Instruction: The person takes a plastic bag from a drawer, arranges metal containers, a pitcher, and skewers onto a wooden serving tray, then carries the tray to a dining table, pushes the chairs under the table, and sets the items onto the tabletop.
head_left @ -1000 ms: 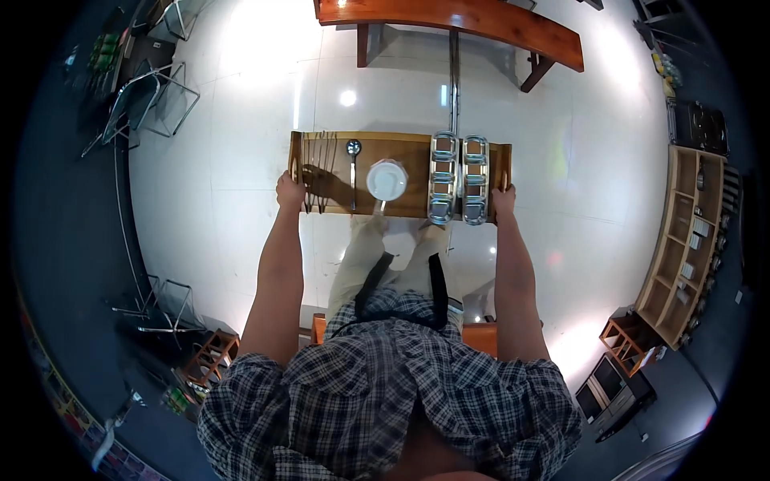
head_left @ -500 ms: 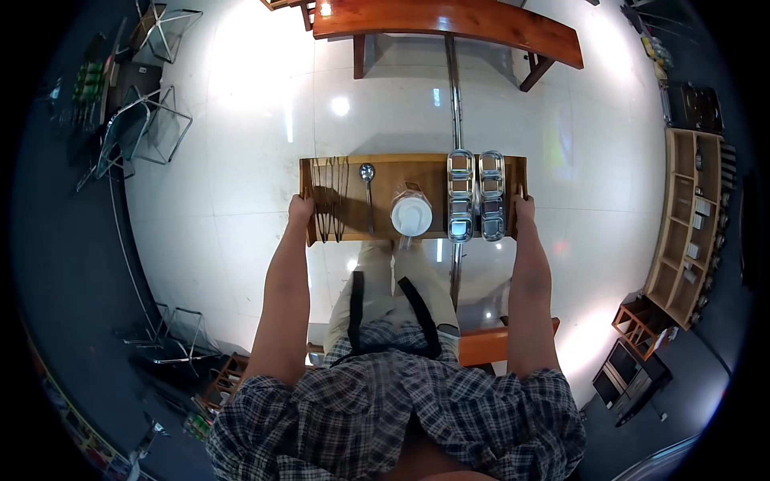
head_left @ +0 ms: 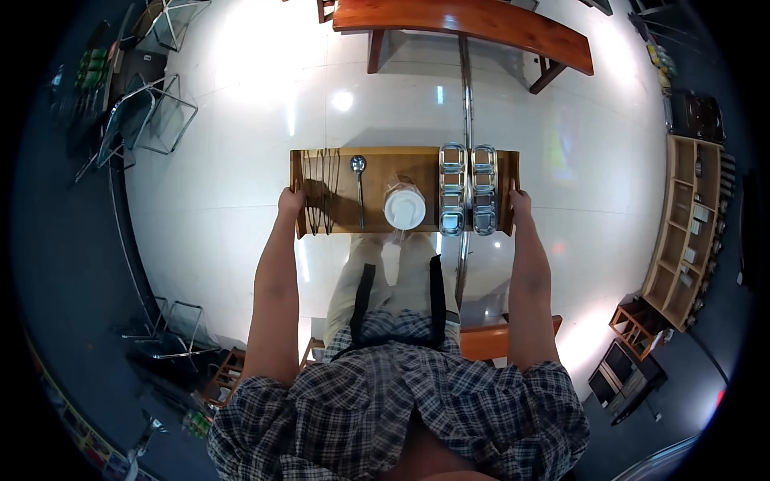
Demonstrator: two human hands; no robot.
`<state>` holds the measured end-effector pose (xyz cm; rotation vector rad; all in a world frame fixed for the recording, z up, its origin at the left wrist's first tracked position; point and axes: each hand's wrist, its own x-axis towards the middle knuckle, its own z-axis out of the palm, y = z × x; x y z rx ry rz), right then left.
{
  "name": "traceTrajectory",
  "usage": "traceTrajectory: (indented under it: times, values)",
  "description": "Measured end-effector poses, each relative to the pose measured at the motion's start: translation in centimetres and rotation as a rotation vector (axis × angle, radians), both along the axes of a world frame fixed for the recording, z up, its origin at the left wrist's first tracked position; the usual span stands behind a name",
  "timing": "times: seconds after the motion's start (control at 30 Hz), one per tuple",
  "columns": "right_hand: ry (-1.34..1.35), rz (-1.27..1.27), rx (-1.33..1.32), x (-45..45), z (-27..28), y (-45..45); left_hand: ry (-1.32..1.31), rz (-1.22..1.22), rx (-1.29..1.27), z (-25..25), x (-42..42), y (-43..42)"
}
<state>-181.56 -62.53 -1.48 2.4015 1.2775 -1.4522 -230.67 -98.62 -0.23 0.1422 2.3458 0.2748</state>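
A wooden tray [head_left: 421, 171] is held out level in front of my body. My left hand [head_left: 292, 200] is closed around its left end, and my right hand [head_left: 520, 202] grips the right end. Several thin dark rods [head_left: 324, 188] lie crosswise near the left end. Beside them rests a long-handled metal spoon [head_left: 358, 165]. Near the middle sits a round white stack [head_left: 405, 210], seemingly bowls or cups in clear plastic wrap. Towards the right lie two long metal trays with square compartments, one [head_left: 452, 190] left of the other [head_left: 484, 190].
A reddish wooden bench [head_left: 473, 30] stands ahead on the pale tiled floor [head_left: 249, 160]. Metal-framed chairs [head_left: 148, 120] are at the left. A wooden shelf unit [head_left: 682, 228] stands along the right, and another reddish bench [head_left: 485, 342] is beside my legs.
The tray and both hands have shifted slightly left and up in view. My legs have changed position, and the far bench appears further right. Both hands keep their hold.
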Motion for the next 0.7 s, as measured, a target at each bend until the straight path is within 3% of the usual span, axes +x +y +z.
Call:
traceTrajectory:
  times: [0.1,0.2,0.33,0.47,0.53,0.6,0.67,0.7]
  values:
    - [0.023,0.063,0.059,3.2,-4.5,-0.1,-0.075,0.008,-0.016,2.7,0.7,1.7]
    - [0.072,0.039,-0.018,2.1,-3.1,0.0,-0.117,0.023,0.0,-1.0,-0.4,-0.5]
    - [-0.031,0.06,0.015,1.0,-1.7,-0.5,-0.15,0.075,0.081,-0.6,-0.3,0.0]
    - [-0.218,0.22,0.159,1.5,-2.2,-1.2,-0.146,0.084,0.14,-2.2,0.3,-0.9]
    - [-0.501,0.387,0.523,-1.8,0.2,-3.0,-0.227,0.101,0.064,-1.6,-0.5,-1.5]
    - [-0.05,0.27,0.607,-8.1,6.9,-4.1,0.319,-0.071,-0.043,0.0,1.1,-0.4]
    - [0.207,0.348,0.725,-12.9,9.5,-8.6,0.434,0.061,0.566,4.3,3.3,4.0]
    - [0.23,0.315,0.575,-16.4,11.8,-11.7,0.435,0.057,0.572,5.7,5.1,6.1]
